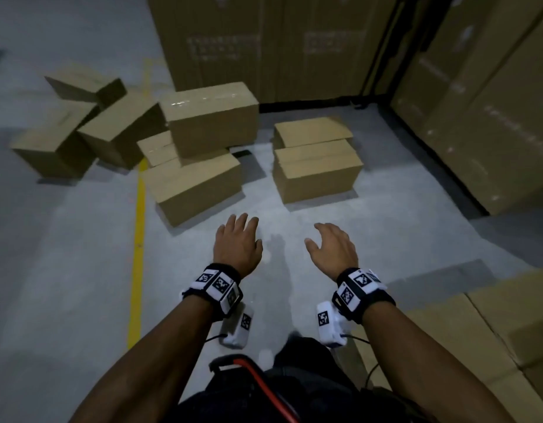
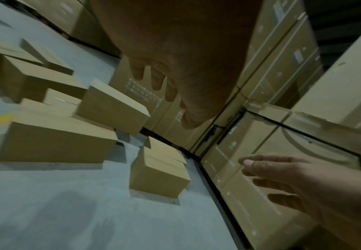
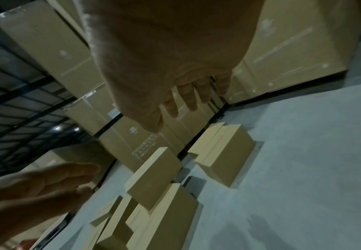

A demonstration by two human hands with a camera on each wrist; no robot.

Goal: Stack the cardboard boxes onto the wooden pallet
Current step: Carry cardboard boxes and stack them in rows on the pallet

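Observation:
Several brown cardboard boxes lie loose on the grey floor ahead of me. The nearest box (image 1: pixel 197 187) lies left of centre with another box (image 1: pixel 212 117) resting on it. A lone box (image 1: pixel 317 174) sits right of centre, a flatter one (image 1: pixel 313 131) behind it. My left hand (image 1: pixel 238 241) and right hand (image 1: pixel 331 245) reach forward side by side above bare floor, fingers relaxed, holding nothing. In the left wrist view the left hand (image 2: pixel 175 71) hangs over the lone box (image 2: pixel 160 172). The right wrist view shows the right hand (image 3: pixel 171 81) empty. No wooden pallet is in view.
Tall walls of large stacked cartons (image 1: pixel 264 41) close the back and the right side (image 1: pixel 483 102). More boxes (image 1: pixel 59 141) lie tumbled at far left. A yellow floor line (image 1: pixel 137 254) runs on the left. Cardboard (image 1: pixel 477 337) lies at lower right.

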